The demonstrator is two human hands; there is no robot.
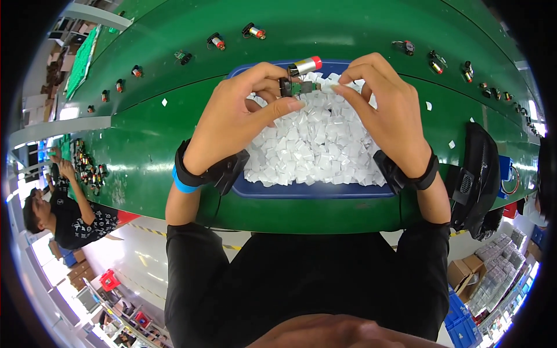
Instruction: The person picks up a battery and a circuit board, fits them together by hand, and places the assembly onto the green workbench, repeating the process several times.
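Note:
My left hand [229,116] is closed on a small battery-and-circuit-board assembly. Its silver cylindrical battery [304,66] with a red end sticks up above the fingers, and a black round part [285,87] sits beside a small board [306,87]. Facing it from the other side, my right hand [394,110] pinches a small white piece [329,84] close to the board's right end; whether the two touch I cannot tell. Under both hands lies a blue tray [313,191] heaped with small white square pieces [316,148].
Similar assemblies [217,42] stand spaced along the green table [331,29]. A black bag-like object [479,174] rests at the right. At the left, a co-worker [72,209] handles a cluster of assemblies [90,168]. Loose white pieces [451,144] lie beside the tray.

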